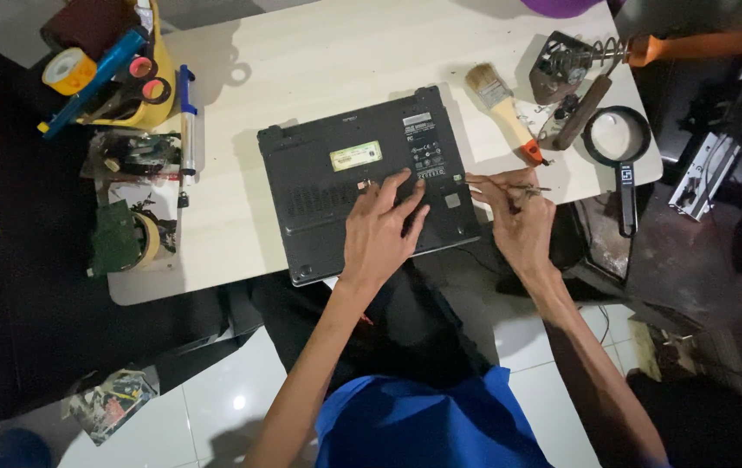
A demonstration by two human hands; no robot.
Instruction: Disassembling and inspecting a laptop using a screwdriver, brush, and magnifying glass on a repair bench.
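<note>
A black laptop lies upside down on a pale table, its base panel facing up. My left hand presses flat on the base with fingers spread, near the right half. My right hand rests at the laptop's right edge and pinches a thin metal tool, its tip pointing right; whether it is tweezers or a small screwdriver I cannot tell.
A paintbrush, a soldering iron stand, an orange-handled iron and a magnifying glass lie at the right. Tape rolls, scissors, a blue pen-like tool and a green circuit board crowd the left edge.
</note>
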